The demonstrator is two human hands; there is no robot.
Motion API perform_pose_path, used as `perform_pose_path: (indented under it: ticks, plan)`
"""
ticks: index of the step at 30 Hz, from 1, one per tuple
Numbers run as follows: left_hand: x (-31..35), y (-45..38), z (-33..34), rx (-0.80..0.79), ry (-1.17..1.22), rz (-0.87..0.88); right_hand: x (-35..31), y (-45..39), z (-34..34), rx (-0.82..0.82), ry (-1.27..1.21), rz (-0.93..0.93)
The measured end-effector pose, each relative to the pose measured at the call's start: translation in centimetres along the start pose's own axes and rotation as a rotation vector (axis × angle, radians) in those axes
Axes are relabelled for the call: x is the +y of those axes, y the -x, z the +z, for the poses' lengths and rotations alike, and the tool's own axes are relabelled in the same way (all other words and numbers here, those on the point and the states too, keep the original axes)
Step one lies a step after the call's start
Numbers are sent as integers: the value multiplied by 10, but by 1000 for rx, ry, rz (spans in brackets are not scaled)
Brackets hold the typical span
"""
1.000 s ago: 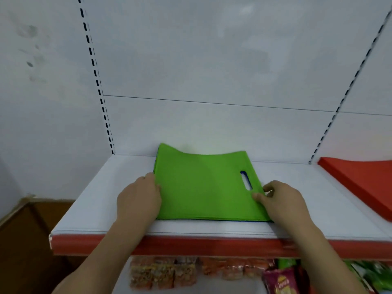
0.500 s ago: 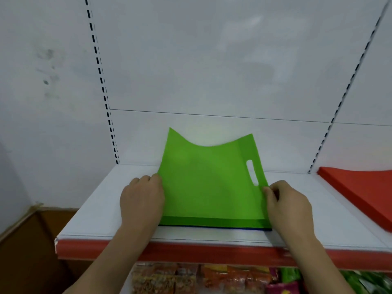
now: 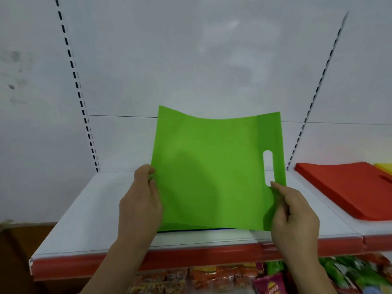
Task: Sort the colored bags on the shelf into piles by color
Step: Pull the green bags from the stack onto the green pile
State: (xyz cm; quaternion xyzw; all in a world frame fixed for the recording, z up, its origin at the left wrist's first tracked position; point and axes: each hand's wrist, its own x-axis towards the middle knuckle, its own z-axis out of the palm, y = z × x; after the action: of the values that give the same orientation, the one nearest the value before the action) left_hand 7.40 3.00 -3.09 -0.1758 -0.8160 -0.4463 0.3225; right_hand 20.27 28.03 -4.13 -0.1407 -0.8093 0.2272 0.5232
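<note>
Both hands pinch green bag (image 3: pixel 214 170): left grip (image 3: pixel 140 200) at left edge, right grip (image 3: pixel 293 213) below handle slot. Red bag pile (image 3: pixel 347 187) right of right grip; snack packets (image 3: pixel 212 279) below.

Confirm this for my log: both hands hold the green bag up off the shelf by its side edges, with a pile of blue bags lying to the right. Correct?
Not quite. In the head view the pile to the right is red, not blue. The rest holds: the left hand and right hand grip the green bag by its side edges above the shelf.
</note>
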Motion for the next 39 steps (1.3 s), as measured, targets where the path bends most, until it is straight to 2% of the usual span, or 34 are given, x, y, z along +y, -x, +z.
perform_pose_path:
  ticks: [5,16,23,26,33,39]
  plan:
    - [8,6,19,-65,-60,136,7,11,-27,47,77,43]
    - [91,49,51,-275,118,206,30,32,-112,114,203,162]
    - [186,97,88,-352,215,335,75,41,-209,253,257,257]
    - [231,123,122,-362,247,439,100,49,-263,326,299,274]
    - [341,208,196,-405,443,548,169,82,-389,485,483,373]
    - [422,265,254,-518,578,616,219,98,-466,548,583,464]
